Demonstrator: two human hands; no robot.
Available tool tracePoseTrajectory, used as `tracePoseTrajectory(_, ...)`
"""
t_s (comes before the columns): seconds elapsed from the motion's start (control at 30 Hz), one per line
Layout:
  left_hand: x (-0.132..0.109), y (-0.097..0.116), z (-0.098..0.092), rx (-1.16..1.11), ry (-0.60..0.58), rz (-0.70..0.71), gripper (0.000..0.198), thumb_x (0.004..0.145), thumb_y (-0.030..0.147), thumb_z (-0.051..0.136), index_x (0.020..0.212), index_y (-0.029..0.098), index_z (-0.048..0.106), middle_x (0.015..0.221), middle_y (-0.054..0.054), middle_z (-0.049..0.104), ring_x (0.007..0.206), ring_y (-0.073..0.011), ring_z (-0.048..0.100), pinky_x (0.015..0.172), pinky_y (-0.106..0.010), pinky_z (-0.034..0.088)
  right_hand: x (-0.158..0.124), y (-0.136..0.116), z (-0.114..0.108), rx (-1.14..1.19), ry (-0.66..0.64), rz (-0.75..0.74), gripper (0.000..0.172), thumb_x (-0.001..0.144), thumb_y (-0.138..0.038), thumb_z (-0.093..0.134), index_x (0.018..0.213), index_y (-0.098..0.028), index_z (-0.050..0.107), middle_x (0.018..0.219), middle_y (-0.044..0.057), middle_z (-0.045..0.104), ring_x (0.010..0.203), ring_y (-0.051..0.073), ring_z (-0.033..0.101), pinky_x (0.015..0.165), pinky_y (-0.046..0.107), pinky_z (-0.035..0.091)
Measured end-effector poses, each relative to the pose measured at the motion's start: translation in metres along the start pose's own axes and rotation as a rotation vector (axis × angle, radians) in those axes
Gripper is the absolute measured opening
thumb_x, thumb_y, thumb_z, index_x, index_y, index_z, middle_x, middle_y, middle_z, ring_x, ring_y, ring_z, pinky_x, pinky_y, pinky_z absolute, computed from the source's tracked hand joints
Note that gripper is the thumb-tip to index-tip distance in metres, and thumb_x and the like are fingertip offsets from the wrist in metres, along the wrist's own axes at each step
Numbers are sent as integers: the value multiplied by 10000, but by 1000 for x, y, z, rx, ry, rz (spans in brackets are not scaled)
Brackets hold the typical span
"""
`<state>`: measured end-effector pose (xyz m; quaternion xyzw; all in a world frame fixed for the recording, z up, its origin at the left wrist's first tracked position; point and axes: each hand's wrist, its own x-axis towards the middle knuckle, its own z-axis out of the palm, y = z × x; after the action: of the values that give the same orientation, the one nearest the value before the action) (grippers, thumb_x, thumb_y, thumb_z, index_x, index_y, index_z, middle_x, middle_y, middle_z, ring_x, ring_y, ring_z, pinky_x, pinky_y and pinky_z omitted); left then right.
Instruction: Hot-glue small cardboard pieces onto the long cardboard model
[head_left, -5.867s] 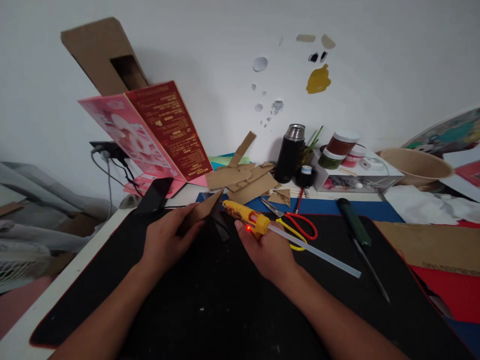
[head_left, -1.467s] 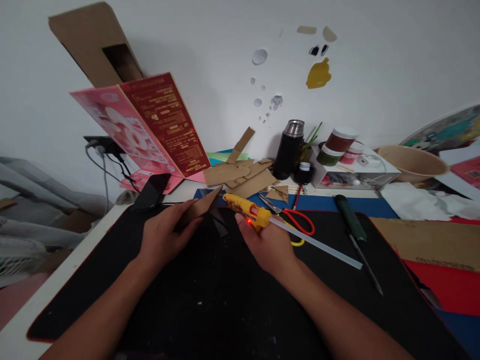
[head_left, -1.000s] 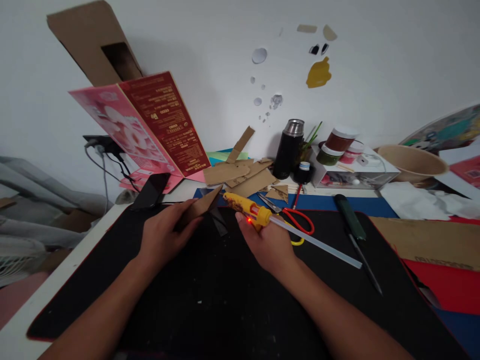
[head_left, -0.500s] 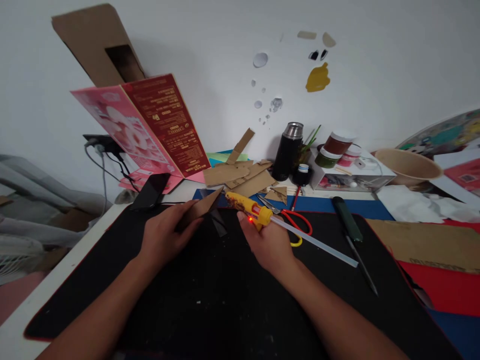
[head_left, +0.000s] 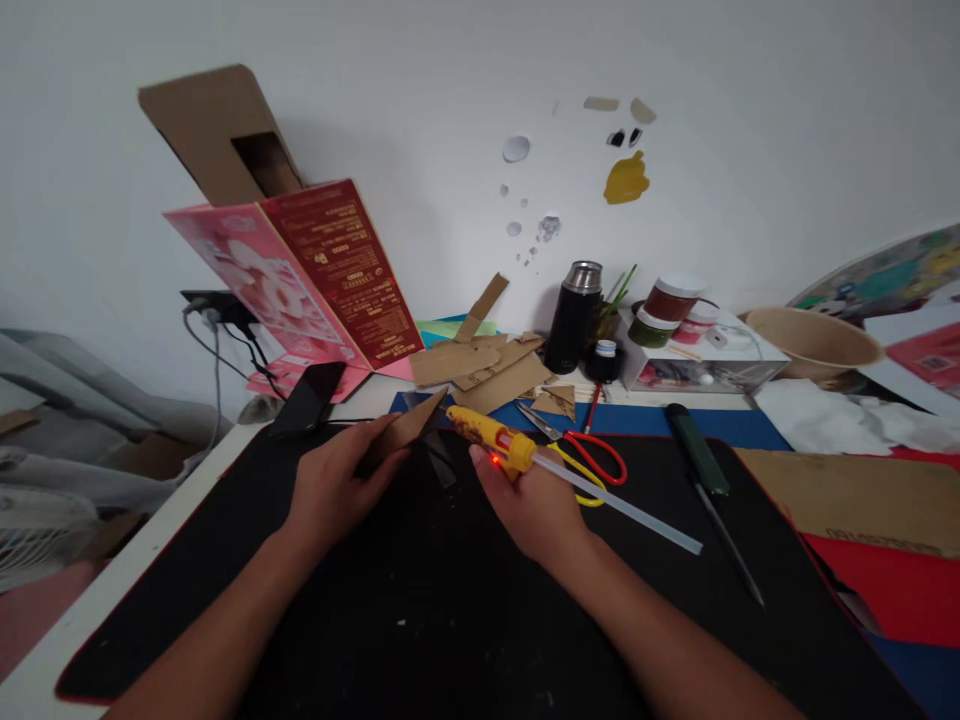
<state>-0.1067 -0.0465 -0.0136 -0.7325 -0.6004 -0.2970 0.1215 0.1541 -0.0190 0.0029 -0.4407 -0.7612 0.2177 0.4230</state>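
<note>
Pinched between the fingers and thumb of my left hand (head_left: 341, 480) is a pointed piece of brown cardboard (head_left: 411, 424), tilted upward above the mat. My right hand (head_left: 534, 500) grips a yellow hot glue gun (head_left: 487, 430) with a small red light lit. A long translucent glue stick (head_left: 626, 505) sticks out of the gun's back end. The gun's dark-stained nozzle points left, close to the cardboard's edge; whether they touch I cannot tell. Behind my right hand lie scissors (head_left: 596, 458) with red and yellow handles.
A black mat (head_left: 450, 610) covers the desk front. Cardboard scraps (head_left: 480, 365), a black thermos (head_left: 574, 320) and a paint jar (head_left: 673, 300) stand behind. A green-handled knife (head_left: 697, 450) lies right. A phone (head_left: 307, 398) and pink folded card (head_left: 300, 290) are left.
The whole view has tilted slightly, so everything sits a little lower. Both hands keep their grips, and the glue gun stays beside the cardboard. More of the scissors shows.
</note>
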Motion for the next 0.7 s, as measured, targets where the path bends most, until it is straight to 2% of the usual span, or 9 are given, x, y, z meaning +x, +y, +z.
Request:
tracePoseTrajectory(0.2,0,0,-1,-2,-5,-18,394,981,467,621,1291,231,677,1095,-77,828,911,-263,794,785,-336,602,0,0,1,5,-5,-6,324,1022,-427,526,976,-213,765,885,104,823,795,293,791,721,375,603)
tracePoseTrajectory(0.37,1,0,-2,16,-6,1,381,988,462,614,1275,220,682,1067,-81,827,880,-266,794,739,-332,594,-1,-1,2,14,-11,-13,310,1016,-413,537,960,-209,764,830,96,808,738,279,783,674,357,588)
tracePoseTrajectory(0.57,2,0,-3,30,10,-2,379,989,454,621,1276,214,682,1067,-72,830,898,-268,795,770,-330,594,-1,0,2,-25,-35,24,335,1018,-456,533,944,-206,743,793,101,801,710,292,775,641,364,557)
tracePoseTrajectory(0.7,2,-1,-1,39,12,21,375,997,454,618,1262,198,687,1062,-73,831,875,-256,797,752,-313,595,-2,1,4,-31,-14,-13,323,1022,-430,535,954,-199,751,800,99,803,710,283,777,634,343,549)
